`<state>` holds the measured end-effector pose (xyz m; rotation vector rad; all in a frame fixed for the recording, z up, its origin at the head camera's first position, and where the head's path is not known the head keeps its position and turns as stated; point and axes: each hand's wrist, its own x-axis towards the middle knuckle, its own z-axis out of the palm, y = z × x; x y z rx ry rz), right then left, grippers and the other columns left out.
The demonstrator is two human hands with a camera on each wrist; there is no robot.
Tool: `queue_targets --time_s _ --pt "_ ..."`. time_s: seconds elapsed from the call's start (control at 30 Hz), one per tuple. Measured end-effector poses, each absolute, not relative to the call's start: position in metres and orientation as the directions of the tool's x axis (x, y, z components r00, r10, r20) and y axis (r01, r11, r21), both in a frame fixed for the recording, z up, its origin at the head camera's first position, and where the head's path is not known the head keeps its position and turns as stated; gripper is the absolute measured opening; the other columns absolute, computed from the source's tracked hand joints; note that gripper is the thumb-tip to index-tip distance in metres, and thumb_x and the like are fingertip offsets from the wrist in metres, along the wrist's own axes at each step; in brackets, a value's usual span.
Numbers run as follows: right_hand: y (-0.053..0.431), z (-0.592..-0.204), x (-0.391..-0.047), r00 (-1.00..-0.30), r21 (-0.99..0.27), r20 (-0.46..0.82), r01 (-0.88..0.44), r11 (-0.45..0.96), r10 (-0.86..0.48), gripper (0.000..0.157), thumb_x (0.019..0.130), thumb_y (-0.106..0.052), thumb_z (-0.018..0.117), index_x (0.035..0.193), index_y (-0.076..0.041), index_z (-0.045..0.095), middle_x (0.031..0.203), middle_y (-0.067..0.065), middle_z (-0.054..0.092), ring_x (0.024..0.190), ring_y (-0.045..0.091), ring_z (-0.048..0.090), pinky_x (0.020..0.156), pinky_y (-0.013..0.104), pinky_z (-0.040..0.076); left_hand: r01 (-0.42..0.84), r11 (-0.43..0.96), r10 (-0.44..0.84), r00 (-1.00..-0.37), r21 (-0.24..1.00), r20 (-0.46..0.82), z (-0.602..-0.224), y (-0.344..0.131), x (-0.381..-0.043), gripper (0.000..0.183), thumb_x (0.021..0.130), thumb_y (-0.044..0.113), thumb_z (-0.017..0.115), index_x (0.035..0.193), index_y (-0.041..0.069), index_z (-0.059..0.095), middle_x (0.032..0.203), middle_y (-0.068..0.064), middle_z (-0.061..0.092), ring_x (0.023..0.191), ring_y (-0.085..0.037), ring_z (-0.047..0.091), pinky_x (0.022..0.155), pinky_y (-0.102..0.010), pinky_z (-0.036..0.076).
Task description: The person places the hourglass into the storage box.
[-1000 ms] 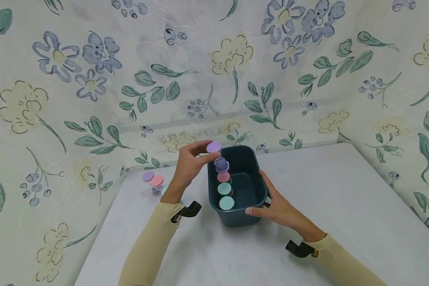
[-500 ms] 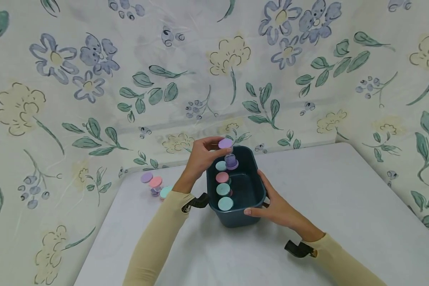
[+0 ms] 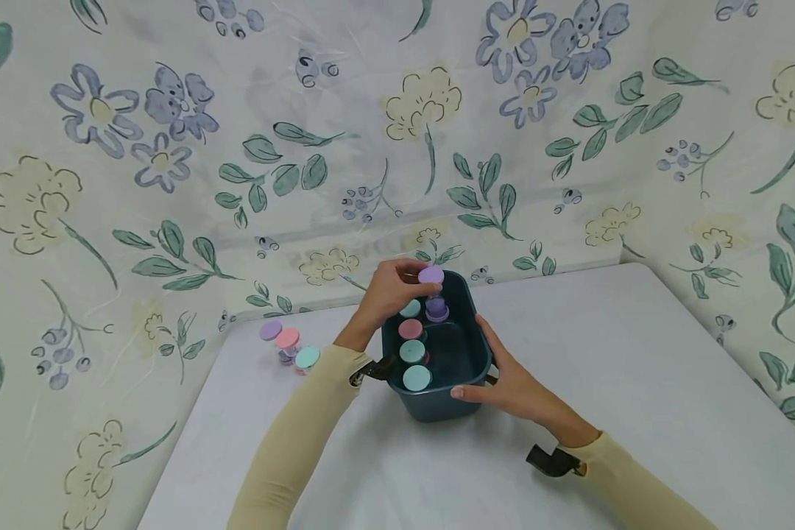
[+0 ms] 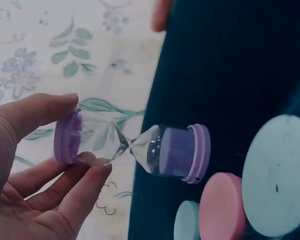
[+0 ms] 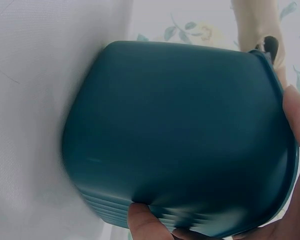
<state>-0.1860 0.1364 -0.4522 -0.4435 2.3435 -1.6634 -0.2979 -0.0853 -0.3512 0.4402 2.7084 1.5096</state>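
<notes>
My left hand (image 3: 389, 293) pinches a purple-capped hourglass (image 4: 177, 152) by its upper cap, thumb on one side and fingers on the other. Purple sand fills part of its lower bulb. The hourglass is upright over the far part of a dark teal bin (image 3: 440, 406), its lower end inside the rim; whether it touches the floor I cannot tell. Along the bin's left wall stand a mint hourglass (image 3: 417, 377), a pink hourglass (image 3: 410, 329) and other mint-capped ones. My right hand (image 3: 513, 390) holds the bin's right side, thumb over the front rim (image 5: 294, 165).
On the white table (image 3: 609, 338), left of the bin, stand a purple-capped hourglass (image 3: 271, 330), a pink-capped hourglass (image 3: 287, 338) and a mint-capped hourglass (image 3: 308, 358), close together. A floral cloth (image 3: 371, 147) hangs behind the table.
The left hand has carried the purple hourglass rightward from the bin's left wall, then lowered it into the far part of the bin. The right hand keeps its hold on the bin.
</notes>
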Motion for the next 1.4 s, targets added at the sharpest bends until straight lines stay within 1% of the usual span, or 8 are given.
queue_targets --time_s 0.27,0.47,0.6,0.8,0.9,1.07,1.27,1.4 --pt "0.138 -0.451 -0.186 -0.928 -0.942 -0.02 -0.107 0.318 -0.371 0.115 0.076 -0.048 0.081 0.155 -0.044 -0.003 0.168 0.001 -0.001 0.153 0.04 0.012 0.11 0.062 0.037 0.215 0.594 0.278 -0.959 0.775 0.053 -0.353 -0.077 -0.302 0.051 0.08 0.027 0.081 0.126 0.008 0.065 0.12 -0.01 0.07 0.105 -0.023 0.069 0.094 -0.037 0.057" --pt "0.139 -0.452 -0.186 -0.929 -0.95 -0.02 -0.098 0.298 -0.37 0.115 0.076 -0.047 0.081 0.154 -0.046 -0.002 0.168 -0.001 0.0 0.154 0.038 0.013 0.11 0.06 0.038 0.244 0.654 0.313 -0.949 0.716 0.038 -0.354 -0.073 -0.305 0.044 0.08 0.025 0.081 0.119 0.008 0.069 0.11 -0.009 0.072 0.096 -0.022 0.066 0.088 -0.034 0.058" --pt "0.139 -0.453 -0.187 -0.926 -0.955 -0.015 -0.099 0.28 -0.377 0.114 0.077 -0.045 0.081 0.154 -0.048 -0.002 0.168 -0.003 0.0 0.154 0.036 0.012 0.111 0.059 0.038 0.256 0.686 0.331 -0.943 0.681 0.022 -0.357 -0.071 -0.308 0.04 0.08 0.024 0.081 0.115 0.007 0.069 0.107 -0.009 0.071 0.094 -0.022 0.064 0.086 -0.034 0.058" --pt "0.14 -0.452 -0.186 -0.925 -0.957 -0.015 -0.097 0.274 -0.381 0.113 0.077 -0.045 0.081 0.154 -0.048 -0.002 0.168 -0.002 0.001 0.154 0.036 0.014 0.112 0.058 0.038 0.266 0.75 0.349 -0.937 0.606 -0.021 -0.361 -0.065 -0.312 0.044 0.079 0.024 0.081 0.118 0.006 0.069 0.112 -0.01 0.071 0.096 -0.021 0.065 0.088 -0.034 0.058" --pt "0.14 -0.452 -0.186 -0.923 -0.958 -0.017 -0.094 0.27 -0.384 0.114 0.077 -0.045 0.081 0.154 -0.047 -0.002 0.168 -0.002 0.001 0.154 0.035 0.014 0.112 0.058 0.038 0.265 0.791 0.348 -0.936 0.551 -0.049 -0.362 -0.062 -0.312 0.043 0.08 0.025 0.08 0.118 0.007 0.069 0.114 -0.009 0.071 0.098 -0.021 0.066 0.09 -0.035 0.058" --pt "0.14 -0.452 -0.186 -0.928 -0.954 -0.02 -0.094 0.286 -0.373 0.114 0.076 -0.047 0.082 0.153 -0.048 -0.002 0.168 -0.003 0.002 0.154 0.035 0.014 0.111 0.057 0.039 0.256 0.823 0.341 -0.937 0.506 -0.08 -0.363 -0.058 -0.314 0.041 0.08 0.022 0.08 0.117 0.006 0.069 0.117 -0.011 0.07 0.1 -0.023 0.066 0.094 -0.037 0.057" --pt "0.139 -0.453 -0.188 -0.928 -0.948 -0.016 -0.104 0.299 -0.373 0.114 0.076 -0.047 0.081 0.154 -0.048 -0.002 0.168 -0.002 0.001 0.154 0.037 0.014 0.11 0.058 0.04 0.257 0.86 0.335 -0.936 0.441 -0.108 -0.367 -0.055 -0.317 0.041 0.08 0.021 0.081 0.116 0.005 0.069 0.116 -0.011 0.07 0.097 -0.023 0.067 0.093 -0.037 0.057" --pt "0.138 -0.453 -0.187 -0.926 -0.948 -0.015 -0.107 0.301 -0.376 0.113 0.077 -0.045 0.081 0.154 -0.047 -0.002 0.168 0.0 0.001 0.153 0.038 0.014 0.11 0.057 0.04 0.252 0.866 0.329 -0.938 0.432 -0.113 -0.369 -0.055 -0.317 0.041 0.081 0.021 0.081 0.116 0.005 0.068 0.116 -0.013 0.07 0.096 -0.024 0.067 0.092 -0.038 0.058"
